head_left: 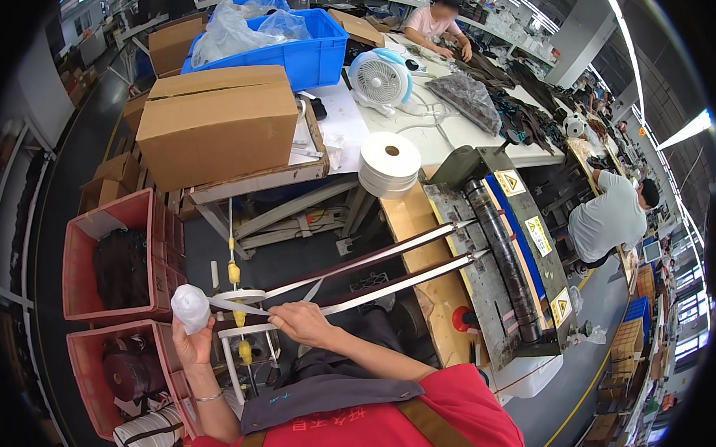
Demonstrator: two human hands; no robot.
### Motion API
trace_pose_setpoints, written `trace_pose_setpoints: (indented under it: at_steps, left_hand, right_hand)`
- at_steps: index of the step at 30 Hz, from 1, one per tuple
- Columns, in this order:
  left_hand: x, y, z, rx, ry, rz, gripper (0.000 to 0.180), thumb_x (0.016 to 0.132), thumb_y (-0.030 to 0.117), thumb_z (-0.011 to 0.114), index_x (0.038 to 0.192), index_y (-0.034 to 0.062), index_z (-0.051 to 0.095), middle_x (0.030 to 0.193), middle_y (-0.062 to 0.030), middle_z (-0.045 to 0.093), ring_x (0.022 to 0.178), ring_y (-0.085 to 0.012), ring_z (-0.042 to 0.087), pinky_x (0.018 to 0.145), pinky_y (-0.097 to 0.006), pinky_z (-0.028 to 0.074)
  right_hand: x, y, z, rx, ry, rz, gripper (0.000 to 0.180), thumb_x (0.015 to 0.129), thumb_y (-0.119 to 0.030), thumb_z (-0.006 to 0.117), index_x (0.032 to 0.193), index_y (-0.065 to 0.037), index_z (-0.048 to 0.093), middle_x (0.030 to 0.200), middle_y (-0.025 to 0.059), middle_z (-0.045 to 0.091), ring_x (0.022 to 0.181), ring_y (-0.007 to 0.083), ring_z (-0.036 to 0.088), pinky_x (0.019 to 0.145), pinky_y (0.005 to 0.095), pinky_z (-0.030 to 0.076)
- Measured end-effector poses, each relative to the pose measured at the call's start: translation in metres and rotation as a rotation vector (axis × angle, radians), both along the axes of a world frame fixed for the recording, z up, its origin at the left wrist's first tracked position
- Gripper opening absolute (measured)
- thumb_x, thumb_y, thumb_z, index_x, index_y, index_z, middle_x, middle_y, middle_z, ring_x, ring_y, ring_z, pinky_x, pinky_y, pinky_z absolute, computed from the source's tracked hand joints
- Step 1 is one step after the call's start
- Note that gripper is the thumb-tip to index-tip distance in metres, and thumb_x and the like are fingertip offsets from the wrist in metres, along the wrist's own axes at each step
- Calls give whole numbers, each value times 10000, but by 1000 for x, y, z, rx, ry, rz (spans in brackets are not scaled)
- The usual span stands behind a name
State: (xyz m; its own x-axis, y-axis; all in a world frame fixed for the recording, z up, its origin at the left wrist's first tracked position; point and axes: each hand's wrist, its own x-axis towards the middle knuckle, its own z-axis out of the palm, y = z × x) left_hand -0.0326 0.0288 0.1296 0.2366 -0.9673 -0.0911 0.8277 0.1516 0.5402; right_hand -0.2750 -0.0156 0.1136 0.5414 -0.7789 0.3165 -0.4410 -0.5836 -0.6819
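Note:
My left hand point(194, 345) is raised with its fingers around a rounded white bundle point(190, 306), which looks like a wound or wrapped roll. A flat white strip point(241, 307) runs from beside the bundle to my right hand point(301, 324), whose fingers are closed on it. Just by my hands stands a reel on a rod with yellow fittings point(234, 273). Two white bands with dark red edges point(399, 286) stretch from the reel area to a machine with a black roller point(503, 256) at the right. A loose white strip end point(314, 290) hangs near the bands.
Red crates point(156, 252) with dark material stand at the left. Beyond them are a cardboard box point(220, 120), a blue bin point(320, 53) holding clear plastic, a large white roll point(390, 163) and a fan point(380, 78). One person point(436, 25) sits across the table; another point(608, 216) bends at the right.

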Motion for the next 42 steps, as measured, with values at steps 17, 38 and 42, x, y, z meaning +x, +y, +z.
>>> trace_pose_setpoints:
  at_steps: [17, 38, 42]
  left_hand:
    - [30, 0, 7, -203, -55, 187, 631, 736, 191, 627, 1275, 30, 344, 1273, -164, 407, 1175, -332, 392, 979, -428, 331]
    - [-21, 2, 13, 201, -1617, -414, 423, 629, 36, 548, 1047, 35, 491, 819, -165, 603, 744, -221, 611, 663, -318, 467]
    - [-32, 14, -12, 121, -675, -923, 538, 606, 281, 699, 1045, 30, 515, 937, 17, 524, 827, -79, 502, 724, -199, 396]
  right_hand:
    - [-2, -1, -1, -2, 37, 15, 245, 854, -251, 466, 916, -43, 582, 739, 101, 593, 681, 285, 577, 642, 384, 447]
    - [-2, -13, 40, 294, -28, 171, 232, 861, -255, 450, 819, -44, 537, 629, 165, 560, 626, 351, 554, 567, 425, 423]
    - [-6, -21, 38, 262, -12, 160, 233, 852, -260, 461, 810, -46, 543, 645, 152, 572, 625, 335, 561, 559, 408, 430]
